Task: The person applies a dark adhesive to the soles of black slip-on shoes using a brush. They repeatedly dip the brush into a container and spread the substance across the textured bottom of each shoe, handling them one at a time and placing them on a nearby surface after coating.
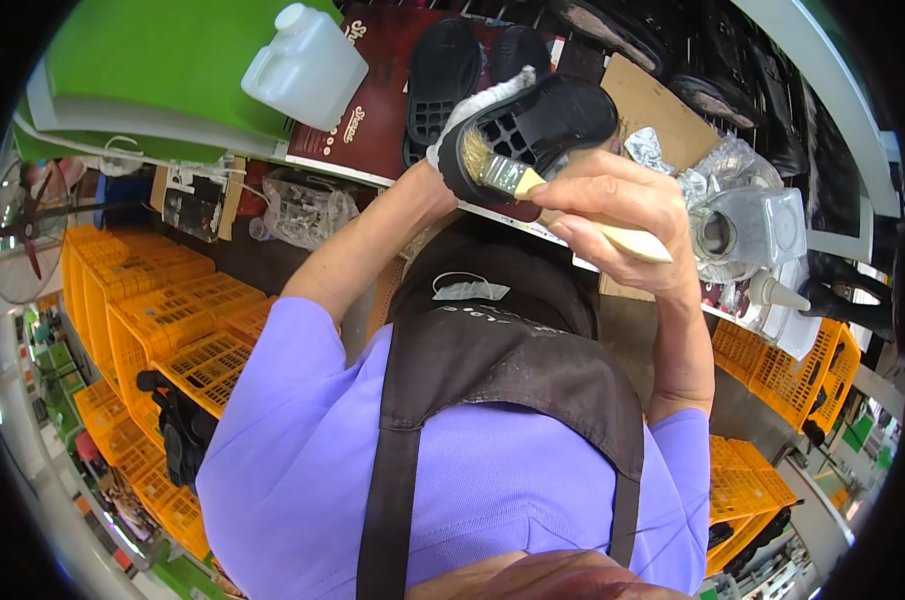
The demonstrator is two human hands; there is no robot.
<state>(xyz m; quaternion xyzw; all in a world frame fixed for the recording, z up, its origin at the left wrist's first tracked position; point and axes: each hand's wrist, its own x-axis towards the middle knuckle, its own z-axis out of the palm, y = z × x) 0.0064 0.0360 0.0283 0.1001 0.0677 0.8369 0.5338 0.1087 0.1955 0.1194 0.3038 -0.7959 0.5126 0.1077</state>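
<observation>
Jug (307, 70), translucent white, sits at left; two loose soles (440, 65) lie on dark red board (337, 145); left hand (477, 103), white-gloved, curls round left edge of held sole (572, 115), fingers mostly hidden; brush (505, 176) meets its gridded end; right hand (622, 215), bare, closes around the handle; clear container (762, 222) at right.

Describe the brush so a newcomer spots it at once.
Find the dark apron at the picture's centre, then go up to the black sole held above it. The brush is over that sole's left end, gripped by the right hand. Its tan bristles, metal band and pale handle set it apart from the other black soles nearby.
</observation>
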